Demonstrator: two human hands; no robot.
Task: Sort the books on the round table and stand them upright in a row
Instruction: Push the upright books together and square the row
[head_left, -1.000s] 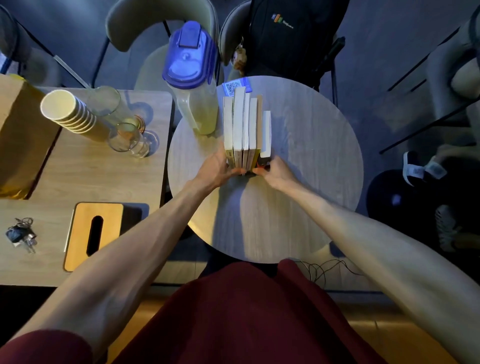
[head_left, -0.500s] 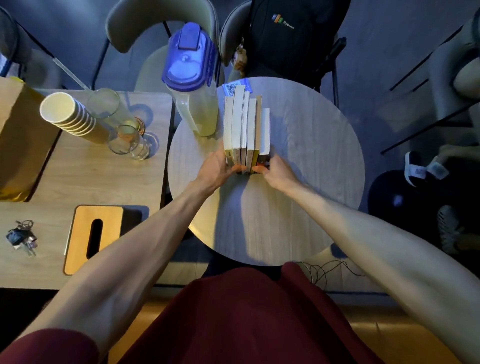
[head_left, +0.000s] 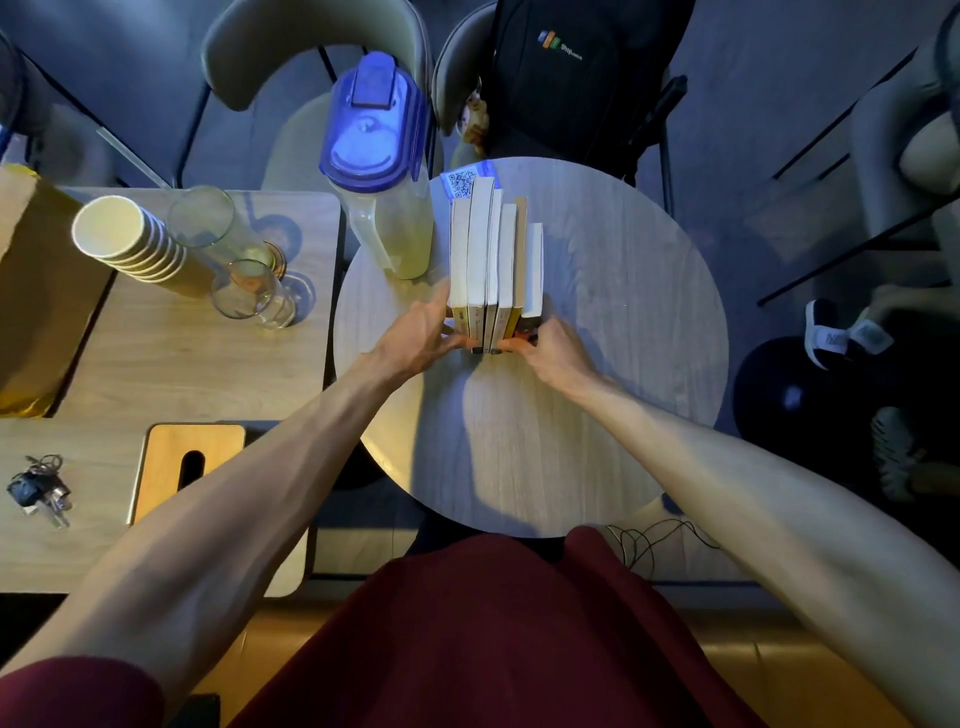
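Observation:
Several books (head_left: 493, 254) stand upright in a tight row on the round wooden table (head_left: 623, 322), spines toward me and white page edges facing up. My left hand (head_left: 421, 332) presses against the left end of the row at its base. My right hand (head_left: 556, 353) presses against the right end, next to the shortest book (head_left: 532, 270). Both hands squeeze the row from its two sides, fingers wrapped near the spines' lower ends.
A clear pitcher with a blue lid (head_left: 379, 166) stands just left of the books. A QR-code card (head_left: 462, 182) lies behind them. The left side table holds stacked paper cups (head_left: 124, 239), glasses (head_left: 249, 291), a tissue box (head_left: 187, 462) and keys (head_left: 39, 488). Chairs and a black backpack (head_left: 566, 67) stand beyond.
The row of books has slid very slightly away from me between both hands. Otherwise the hands keep the same grip on the two ends.

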